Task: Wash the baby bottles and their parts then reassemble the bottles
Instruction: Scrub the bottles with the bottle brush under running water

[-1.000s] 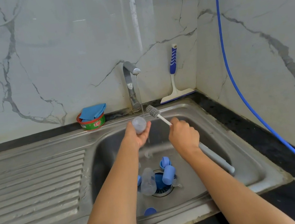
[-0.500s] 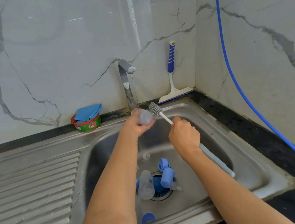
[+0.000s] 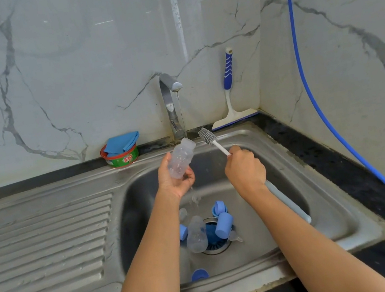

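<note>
The left hand (image 3: pixel 176 179) grips a clear baby bottle (image 3: pixel 181 158), tilted under the tap (image 3: pixel 171 103), over the sink (image 3: pixel 329 209). The right hand (image 3: pixel 245 170) grips the bottle brush (image 3: pixel 213 142), its bristles just right of the bottle's mouth. A second bottle (image 3: pixel 196 234) and blue caps (image 3: pixel 223 224) lie by the drain.

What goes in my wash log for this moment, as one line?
left hand: holds clear bottle, mouth near tap | right hand: grips bottle brush, outside bottle | sink: second bottle, blue caps at drain
</note>
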`<state>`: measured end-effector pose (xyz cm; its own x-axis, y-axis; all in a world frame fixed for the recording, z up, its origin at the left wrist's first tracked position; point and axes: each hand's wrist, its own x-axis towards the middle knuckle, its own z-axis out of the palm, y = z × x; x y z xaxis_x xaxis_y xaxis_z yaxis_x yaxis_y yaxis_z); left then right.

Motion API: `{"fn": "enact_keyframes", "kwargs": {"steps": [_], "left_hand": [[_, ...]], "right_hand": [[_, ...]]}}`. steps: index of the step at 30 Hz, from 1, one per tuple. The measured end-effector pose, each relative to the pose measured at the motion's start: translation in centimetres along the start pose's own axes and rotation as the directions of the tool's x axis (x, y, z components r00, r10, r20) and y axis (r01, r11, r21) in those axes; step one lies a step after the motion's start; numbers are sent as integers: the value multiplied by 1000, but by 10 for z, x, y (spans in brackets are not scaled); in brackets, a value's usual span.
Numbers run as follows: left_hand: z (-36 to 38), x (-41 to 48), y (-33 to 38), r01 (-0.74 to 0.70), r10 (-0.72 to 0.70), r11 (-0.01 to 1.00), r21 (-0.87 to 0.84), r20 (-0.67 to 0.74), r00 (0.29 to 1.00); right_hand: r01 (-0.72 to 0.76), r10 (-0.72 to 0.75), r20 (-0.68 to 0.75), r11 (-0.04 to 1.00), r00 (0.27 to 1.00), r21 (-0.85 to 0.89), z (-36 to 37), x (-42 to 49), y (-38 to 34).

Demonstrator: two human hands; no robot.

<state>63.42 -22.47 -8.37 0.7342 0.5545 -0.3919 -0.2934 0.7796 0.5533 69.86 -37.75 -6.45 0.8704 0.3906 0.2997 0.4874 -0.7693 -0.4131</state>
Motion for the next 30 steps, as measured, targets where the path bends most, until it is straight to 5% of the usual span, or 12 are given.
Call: {"fn": "enact_keyframes", "kwargs": {"steps": [15, 22, 26, 30], "left_hand": [[1, 25, -10, 82, -89, 991, -109, -62, 994], [5, 24, 0, 26, 13, 975, 221, -169, 985], [17, 27, 2, -162, 235, 816, 555, -64, 970], [20, 28, 3, -220, 256, 787, 577, 20, 967]], "right_hand": [[-13, 13, 5, 1000, 1000, -2, -2, 2, 2], [-31, 31, 16, 999, 999, -14, -2, 4, 4], [-60, 61, 39, 998, 997, -34, -4, 5, 6], [-82, 84, 85, 996, 993, -28, -6, 4, 7]]}}
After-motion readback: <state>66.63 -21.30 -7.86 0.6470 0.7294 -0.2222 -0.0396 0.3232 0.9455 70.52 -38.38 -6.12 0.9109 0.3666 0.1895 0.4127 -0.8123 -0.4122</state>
